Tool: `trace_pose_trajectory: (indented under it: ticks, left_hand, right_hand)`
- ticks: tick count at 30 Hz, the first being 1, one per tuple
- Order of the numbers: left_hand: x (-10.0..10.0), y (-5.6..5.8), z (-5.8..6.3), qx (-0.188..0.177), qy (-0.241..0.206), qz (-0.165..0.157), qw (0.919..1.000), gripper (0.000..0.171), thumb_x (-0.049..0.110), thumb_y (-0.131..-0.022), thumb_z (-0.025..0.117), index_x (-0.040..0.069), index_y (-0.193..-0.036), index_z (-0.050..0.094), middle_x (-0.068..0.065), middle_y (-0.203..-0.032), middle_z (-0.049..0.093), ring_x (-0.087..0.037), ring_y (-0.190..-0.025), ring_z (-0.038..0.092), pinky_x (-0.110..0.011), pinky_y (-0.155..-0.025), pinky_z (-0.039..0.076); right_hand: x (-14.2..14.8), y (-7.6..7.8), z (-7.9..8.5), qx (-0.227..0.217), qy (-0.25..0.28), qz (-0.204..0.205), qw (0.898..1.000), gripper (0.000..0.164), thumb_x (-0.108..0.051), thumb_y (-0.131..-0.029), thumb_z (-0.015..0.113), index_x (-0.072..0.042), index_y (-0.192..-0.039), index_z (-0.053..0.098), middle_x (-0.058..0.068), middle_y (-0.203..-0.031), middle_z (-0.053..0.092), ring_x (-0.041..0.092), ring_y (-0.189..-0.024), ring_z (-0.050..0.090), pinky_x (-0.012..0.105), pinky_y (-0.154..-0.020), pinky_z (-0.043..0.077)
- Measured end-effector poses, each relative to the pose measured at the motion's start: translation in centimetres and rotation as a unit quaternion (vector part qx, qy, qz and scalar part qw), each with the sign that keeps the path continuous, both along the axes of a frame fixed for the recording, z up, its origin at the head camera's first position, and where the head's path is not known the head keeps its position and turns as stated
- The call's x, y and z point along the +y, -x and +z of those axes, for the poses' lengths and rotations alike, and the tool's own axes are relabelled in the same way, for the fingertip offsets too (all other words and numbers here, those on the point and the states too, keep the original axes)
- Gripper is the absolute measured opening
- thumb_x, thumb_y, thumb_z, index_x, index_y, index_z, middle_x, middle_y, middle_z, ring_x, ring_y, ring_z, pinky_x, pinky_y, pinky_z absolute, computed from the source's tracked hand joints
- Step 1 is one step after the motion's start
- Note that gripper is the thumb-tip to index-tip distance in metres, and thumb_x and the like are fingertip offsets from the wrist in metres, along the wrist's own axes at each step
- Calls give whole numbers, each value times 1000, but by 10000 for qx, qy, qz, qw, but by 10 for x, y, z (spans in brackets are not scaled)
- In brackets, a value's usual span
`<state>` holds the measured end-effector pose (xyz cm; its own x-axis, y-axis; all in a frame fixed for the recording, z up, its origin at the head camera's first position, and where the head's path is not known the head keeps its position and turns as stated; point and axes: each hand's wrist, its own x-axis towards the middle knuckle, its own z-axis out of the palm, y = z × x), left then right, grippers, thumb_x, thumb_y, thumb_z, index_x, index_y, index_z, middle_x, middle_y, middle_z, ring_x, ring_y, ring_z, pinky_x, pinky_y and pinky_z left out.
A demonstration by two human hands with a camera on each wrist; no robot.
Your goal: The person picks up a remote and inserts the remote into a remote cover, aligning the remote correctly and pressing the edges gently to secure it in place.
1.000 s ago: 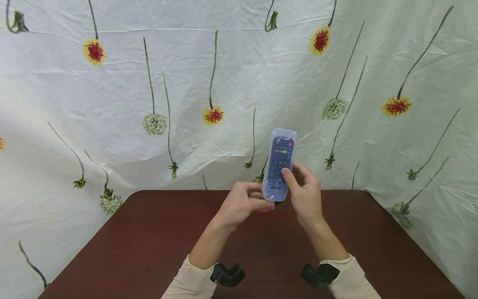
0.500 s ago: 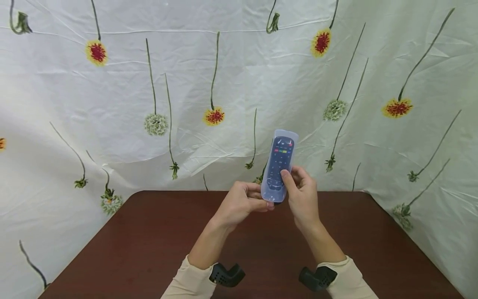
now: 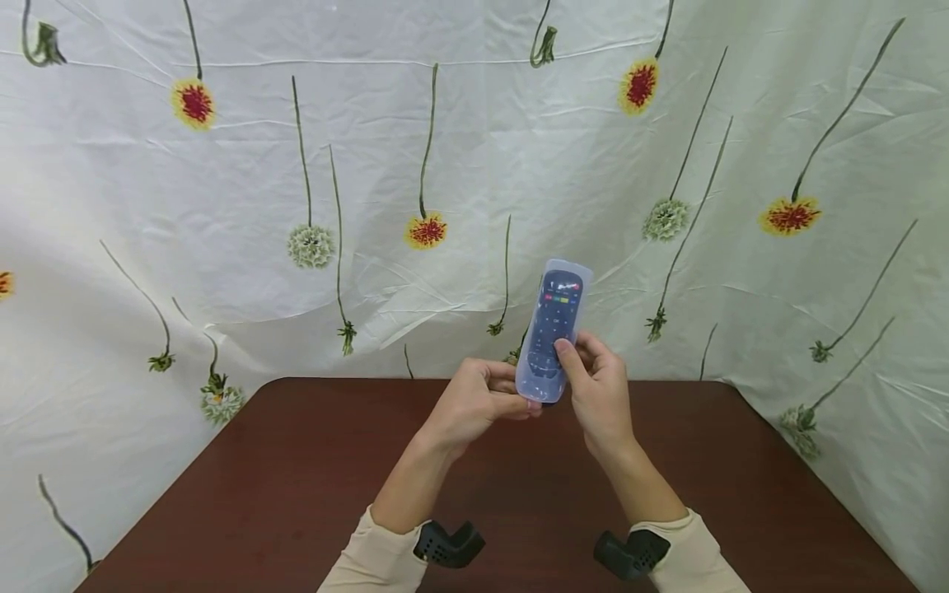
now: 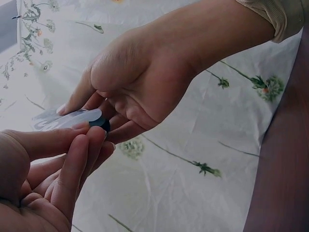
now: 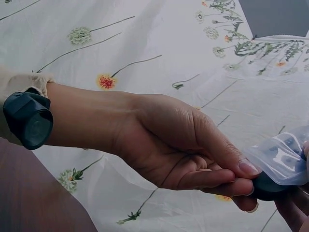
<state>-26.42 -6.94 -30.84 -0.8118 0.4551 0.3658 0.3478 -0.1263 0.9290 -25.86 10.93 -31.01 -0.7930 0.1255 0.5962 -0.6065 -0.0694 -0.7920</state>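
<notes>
In the head view, a dark remote (image 3: pixel 558 311) in a translucent sleeve (image 3: pixel 539 386) is held up over the desk (image 3: pixel 326 461), its top leaning right. The left hand (image 3: pixel 477 397) pinches the bottom end; the right hand (image 3: pixel 600 391) grips the lower right side, thumb across the face. In the left wrist view, a dark end (image 4: pixel 100 123) pokes out of the sleeve at the left hand's fingertips. The right wrist view cuts the sleeve off, yet that end seems pinched between thumb and fingers. If the 2 hands pull against each other, I'd say the remote could slide out and fall; too hard a squeeze might crease the sleeve.
</notes>
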Motion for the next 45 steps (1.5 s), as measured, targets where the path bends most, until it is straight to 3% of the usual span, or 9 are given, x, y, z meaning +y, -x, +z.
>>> trace_pose_trajectory:
  ticks: [13, 18, 21, 26, 30, 35, 45]
  left_hand:
    - [0, 1, 0, 14, 244, 53, 9997, 30, -7, -89, 74, -16, -117, 69, -20, -94, 76, -24, -85, 76, -41, -81, 61]
    - [-5, -1, 4, 628, 1053, 238, 9922, 37, 5, -84, 85, -5, -118, 73, -10, -98, 77, -24, -88, 76, -37, -80, 60]
    - [-9, -2, 8, 965, 1354, 681, 9837, 40, 16, -83, 90, 2, -117, 75, -4, -99, 77, -20, -88, 76, -37, -80, 60]
    - [-13, -3, 8, 1361, 846, 1670, 9728, 33, 27, -91, 83, 6, -116, 77, -1, -103, 76, -17, -93, 73, -42, -83, 58]
    - [-14, -2, 8, 1802, 314, 2066, 9612, 26, 22, -95, 79, 5, -114, 78, -2, -102, 76, -20, -94, 71, -43, -84, 59]
    - [-13, -2, 8, 2086, 67, 2160, 9538, 23, 17, -94, 80, 3, -112, 79, -5, -99, 76, -21, -92, 72, -41, -80, 60]
    - [-12, -2, 9, 2108, -219, 2162, 9531, 17, 12, -95, 78, 0, -108, 78, -8, -97, 76, -22, -88, 72, -39, -76, 61]
  right_hand:
    - [4, 0, 3, 7, -141, -22, 9999, 29, -9, -105, 63, 13, -123, 65, 21, -99, 73, 16, -82, 69, 26, -71, 57]
    - [5, 0, 5, 226, -396, -17, 9990, 25, -5, -102, 67, 10, -122, 68, 22, -105, 73, 21, -90, 71, 29, -76, 58]
    - [5, -1, 5, 365, -624, 6, 9974, 24, -5, -101, 68, 9, -121, 68, 22, -107, 73, 22, -94, 72, 29, -79, 58]
    - [2, -2, 2, 531, -977, -49, 9938, 24, -7, -99, 71, 7, -119, 71, 19, -105, 75, 20, -95, 72, 27, -79, 58]
    - [0, -1, -1, 662, -1193, 108, 9906, 24, -6, -99, 71, 5, -120, 72, 16, -106, 76, 22, -96, 73, 29, -79, 59]
    - [-4, -1, -4, 682, -1375, 427, 9872, 27, -6, -98, 71, 4, -123, 72, 13, -108, 76, 24, -97, 73, 34, -79, 60]
    - [-5, -2, -5, 473, -1478, 549, 9864, 29, -10, -101, 69, 2, -128, 70, 14, -111, 75, 25, -96, 73, 34, -81, 59]
